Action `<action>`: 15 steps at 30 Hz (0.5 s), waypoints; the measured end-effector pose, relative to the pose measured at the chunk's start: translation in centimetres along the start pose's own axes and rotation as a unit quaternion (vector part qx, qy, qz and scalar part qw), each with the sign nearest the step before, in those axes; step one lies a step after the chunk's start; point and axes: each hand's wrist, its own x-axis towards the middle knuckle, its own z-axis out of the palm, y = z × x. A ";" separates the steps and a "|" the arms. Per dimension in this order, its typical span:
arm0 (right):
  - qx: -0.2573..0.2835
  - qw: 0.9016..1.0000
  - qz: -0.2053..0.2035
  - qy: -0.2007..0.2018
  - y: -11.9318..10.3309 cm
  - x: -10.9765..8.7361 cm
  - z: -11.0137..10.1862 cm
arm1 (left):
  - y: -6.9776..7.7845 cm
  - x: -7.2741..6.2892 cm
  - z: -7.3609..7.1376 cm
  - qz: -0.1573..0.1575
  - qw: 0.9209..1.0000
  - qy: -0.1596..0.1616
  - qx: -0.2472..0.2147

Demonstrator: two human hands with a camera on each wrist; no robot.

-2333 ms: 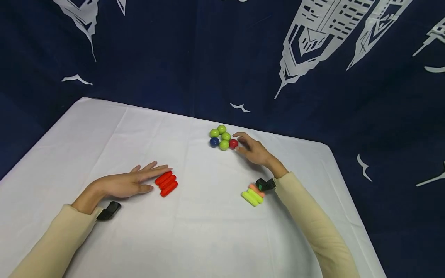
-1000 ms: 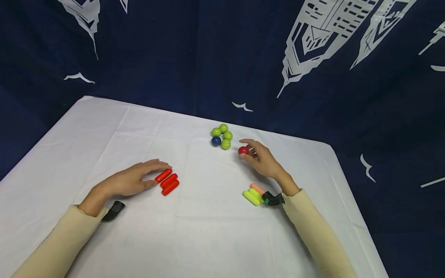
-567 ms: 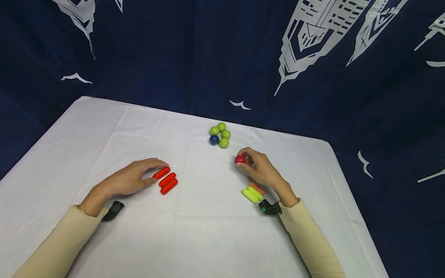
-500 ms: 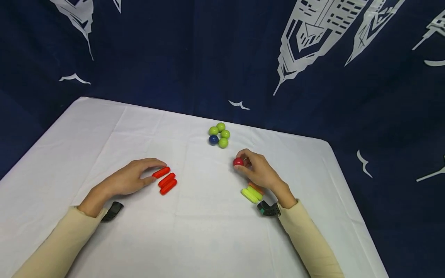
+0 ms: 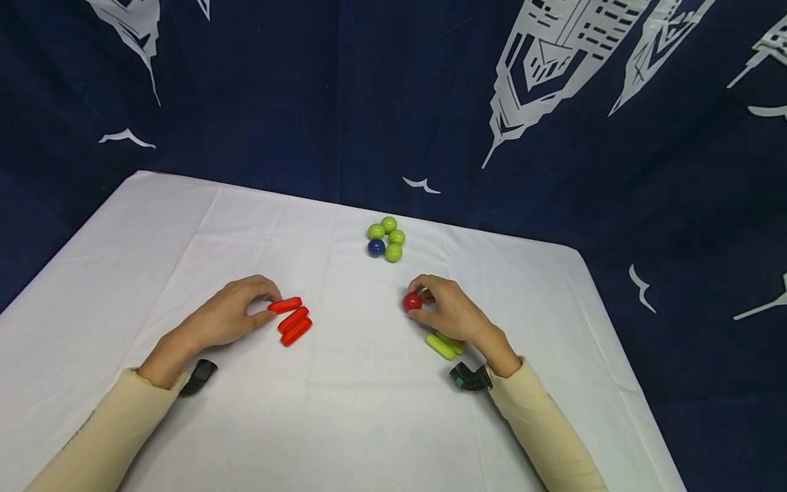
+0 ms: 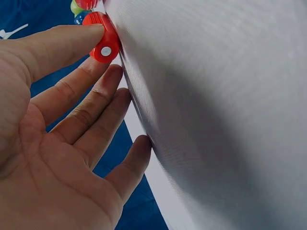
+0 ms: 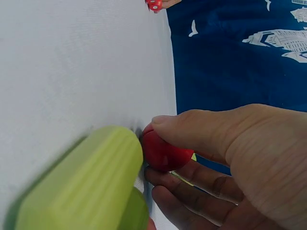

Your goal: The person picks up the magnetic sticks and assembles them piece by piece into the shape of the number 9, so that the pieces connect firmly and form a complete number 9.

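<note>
In the head view my left hand (image 5: pixel 229 312) pinches the end of a short red rod (image 5: pixel 285 305) between thumb and fingers. The left wrist view shows this red rod (image 6: pixel 103 38) end-on, with a white dot on its tip. Two more red rods (image 5: pixel 296 331) lie side by side just in front of it. My right hand (image 5: pixel 451 309) grips a red ball (image 5: pixel 412 302) at the table surface; thumb and fingertips hold the red ball (image 7: pixel 165 151) in the right wrist view. Beneath that wrist lie yellow-green rods (image 5: pixel 440 346), and an orange rod there is almost hidden.
Several green balls (image 5: pixel 393 253) and one dark blue ball (image 5: pixel 376 248) cluster near the back edge of the white-covered table (image 5: pixel 369 424). Behind it hangs a dark blue cloth (image 5: pixel 277 102) with white prints. Black wrist cameras sit under both wrists.
My right hand has taken the red ball from the cluster and brought it toward me. The left hand has closed on the back red rod, which has separated and turned away from the other two.
</note>
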 end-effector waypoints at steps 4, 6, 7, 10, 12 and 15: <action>-0.002 1.000 0.002 0.001 0.0 0.1 -0.1 | 0.1 0.1 -0.2 -0.001 1.000 0.002 0.004; -0.001 1.000 0.005 0.002 0.0 0.2 -0.2 | 0.1 0.2 -0.3 -0.001 1.000 0.006 0.007; -0.001 1.000 0.005 0.003 0.0 0.2 -0.2 | 0.1 0.3 -0.3 -0.003 1.000 0.009 0.008; 0.000 1.000 0.005 0.007 -0.1 0.2 -0.2 | 0.0 0.3 -0.4 -0.010 1.000 0.016 0.002; 0.001 1.000 0.006 0.005 0.0 0.2 -0.1 | 0.1 0.2 -0.4 -0.016 1.000 0.017 -0.006; 0.004 1.000 0.007 -0.001 0.0 0.2 0.1 | 0.3 0.0 -0.5 -0.027 0.999 0.018 -0.021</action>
